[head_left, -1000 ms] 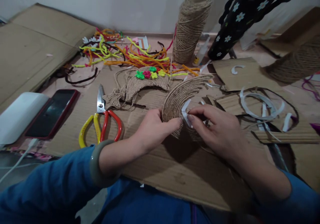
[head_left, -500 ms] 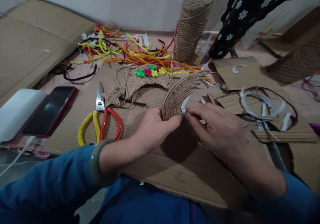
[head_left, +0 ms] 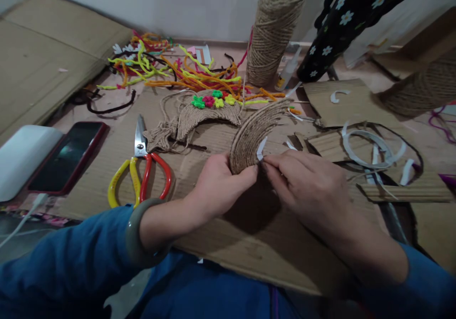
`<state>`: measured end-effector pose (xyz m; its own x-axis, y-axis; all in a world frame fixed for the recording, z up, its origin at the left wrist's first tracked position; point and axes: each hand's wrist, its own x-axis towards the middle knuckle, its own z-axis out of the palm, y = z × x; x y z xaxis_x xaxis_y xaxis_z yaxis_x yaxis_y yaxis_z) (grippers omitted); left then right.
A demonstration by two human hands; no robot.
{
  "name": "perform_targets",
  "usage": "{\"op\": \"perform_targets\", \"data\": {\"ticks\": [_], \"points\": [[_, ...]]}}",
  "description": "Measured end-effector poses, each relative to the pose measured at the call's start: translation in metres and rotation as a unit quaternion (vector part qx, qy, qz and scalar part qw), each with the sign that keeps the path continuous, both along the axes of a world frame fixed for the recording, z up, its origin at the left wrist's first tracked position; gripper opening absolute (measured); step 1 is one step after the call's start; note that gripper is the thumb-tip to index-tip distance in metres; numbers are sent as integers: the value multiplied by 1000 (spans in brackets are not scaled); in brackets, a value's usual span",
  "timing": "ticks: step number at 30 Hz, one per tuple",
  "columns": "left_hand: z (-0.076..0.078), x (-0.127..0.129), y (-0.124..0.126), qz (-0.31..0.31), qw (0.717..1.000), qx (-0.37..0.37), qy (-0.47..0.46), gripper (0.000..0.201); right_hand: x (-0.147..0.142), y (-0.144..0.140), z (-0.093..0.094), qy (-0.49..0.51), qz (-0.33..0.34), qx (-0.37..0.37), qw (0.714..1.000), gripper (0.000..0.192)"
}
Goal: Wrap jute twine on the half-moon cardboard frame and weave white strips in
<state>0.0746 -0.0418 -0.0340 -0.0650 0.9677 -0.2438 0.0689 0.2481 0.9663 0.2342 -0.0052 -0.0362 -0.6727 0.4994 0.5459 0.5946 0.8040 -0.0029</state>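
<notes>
Flat cardboard sheet (head_left: 228, 243) underneath everything; red-and-yellow scissors (head_left: 142, 167) lying left of the hands; jute-wrapped arc (head_left: 254, 131) tilted up above the sheet; left hand (head_left: 217, 186) pinching its lower end; right hand (head_left: 309, 191) fingertips closed on white paper strip (head_left: 261, 148) at its inner edge

We cannot see the near end of the jute-wrapped arc (head_left: 254, 131): the left hand (head_left: 217, 186) and right hand (head_left: 313, 191) cover it. The white strip (head_left: 261, 148) vanishes under the right fingertips. The twine spool (head_left: 272, 34) and the floral fabric (head_left: 342, 20) are cut off at the top edge, and the white box (head_left: 21, 160) at the left.
</notes>
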Motion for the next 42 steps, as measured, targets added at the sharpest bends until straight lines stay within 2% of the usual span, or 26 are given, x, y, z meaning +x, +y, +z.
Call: {"op": "perform_targets", "data": {"ticks": [7,23,28,37,42], "points": [[1,1,0,3,1000,-5,-5,9,1,0,0,-24,-7,33,999,19],[1,1,-1,4,1000,6,12,10,0,0,1,-22,-11,-4,1000,22],[1,-1,0,16,1000,10,19,10,1,1,0,-9,-5,9,1000,20],[0,0,-1,8,1000,-4,22,10,3,0,2,-53,-5,-6,999,22],[0,0,0,6,999,2,34,11,2,-1,2,-69,-13,21,997,20]]}}
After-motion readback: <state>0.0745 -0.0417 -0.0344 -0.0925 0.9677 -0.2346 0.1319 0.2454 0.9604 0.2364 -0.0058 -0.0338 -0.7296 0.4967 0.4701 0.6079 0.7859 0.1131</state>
